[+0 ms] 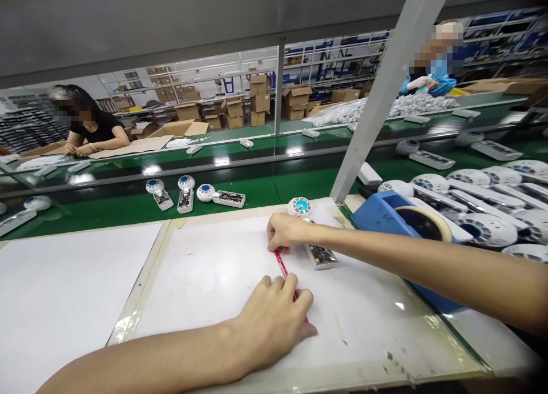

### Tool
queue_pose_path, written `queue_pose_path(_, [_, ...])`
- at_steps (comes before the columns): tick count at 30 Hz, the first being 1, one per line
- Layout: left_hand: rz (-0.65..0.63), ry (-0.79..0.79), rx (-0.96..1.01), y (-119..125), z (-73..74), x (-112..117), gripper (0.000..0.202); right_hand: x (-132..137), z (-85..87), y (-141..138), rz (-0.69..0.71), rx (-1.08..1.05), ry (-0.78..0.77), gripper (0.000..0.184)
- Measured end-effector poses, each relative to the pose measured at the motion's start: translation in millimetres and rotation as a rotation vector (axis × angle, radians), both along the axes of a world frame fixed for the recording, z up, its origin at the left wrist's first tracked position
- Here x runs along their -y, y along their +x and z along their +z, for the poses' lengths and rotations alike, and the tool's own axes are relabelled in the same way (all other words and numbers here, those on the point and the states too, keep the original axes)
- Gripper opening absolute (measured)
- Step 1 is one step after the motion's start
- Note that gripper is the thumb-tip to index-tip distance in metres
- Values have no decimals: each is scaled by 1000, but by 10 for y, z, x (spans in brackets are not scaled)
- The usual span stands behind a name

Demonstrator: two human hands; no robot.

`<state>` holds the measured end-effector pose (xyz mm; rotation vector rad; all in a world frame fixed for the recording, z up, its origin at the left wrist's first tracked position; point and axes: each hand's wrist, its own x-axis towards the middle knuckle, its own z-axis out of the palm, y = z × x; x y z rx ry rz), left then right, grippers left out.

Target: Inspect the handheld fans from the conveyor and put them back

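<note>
**On the white mat: two hands, one thin red strip**

On the white work mat (214, 280) beside the conveyor, the left hand (274, 320) lies knuckles up, fingers curled down and pressed onto the near end of a thin red strip (281, 264). The right hand (286, 233), reaching in from the right, is bunched nearly closed, its fingertips pinching the strip's far end against the mat. The strip runs straight between the two hands. Just beside the right hand lies a small white handheld fan (309, 234), its blue-centred head touching the hand's far side and its open handle lying past the wrist.

To the right sits a blue tape dispenser (385, 214) with a roll of pale tape. Beyond the mat runs a green conveyor belt (107, 202) carrying more fans (185, 193) in a loose row, with many others crowded at the right. Two other people work across the line, one in black at the left, one in blue at the right. Cardboard boxes (258, 100) are stacked behind them. No writing is clear enough to read.
</note>
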<state>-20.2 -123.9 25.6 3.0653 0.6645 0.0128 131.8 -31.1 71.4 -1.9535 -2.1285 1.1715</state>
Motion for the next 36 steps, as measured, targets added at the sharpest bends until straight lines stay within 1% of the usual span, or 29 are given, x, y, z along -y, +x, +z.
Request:
queue_pose_path(4, [-14,51,3,-16,-30,1,35,61,-16,10,-29,-22,17,22])
queue_pose_path(9, [-105,132,5,-49,-79,3,35,114,-59,-3,-39,-12,18,26])
queue_pose_path(14, [-154,184,11,-63,-84,-1,35,100,-71,-6,-37,10,25,25])
queue_pose_path(17, [-199,226,44,-76,-85,-20,34,92,-46,0,-22,22,43,22])
queue_pose_path(20, [-198,258,88,-97,-98,-37,32,99,-41,13,-35,1,24,18])
queue_pose_path(23, [-221,288,153,-120,-119,-37,30,118,-82,37,-81,-50,-10,17])
queue_pose_path(26, [-294,333,233,-133,-143,-32,30,149,-142,63,-107,-95,7,18])
queue_pose_path(28, [-342,335,279,-134,-159,-34,30,183,-171,71,-112,-115,46,20])
queue_pose_path(31, [-392,297,342,-125,-182,-48,30,250,-187,66,-109,-127,109,22])
queue_pose_path(33, [-404,273,362,-115,-197,-59,30,296,-185,56,-110,-130,143,23])
queue_pose_path(36, [-399,250,339,-103,-214,-64,31,345,-183,42,-127,-125,183,25])
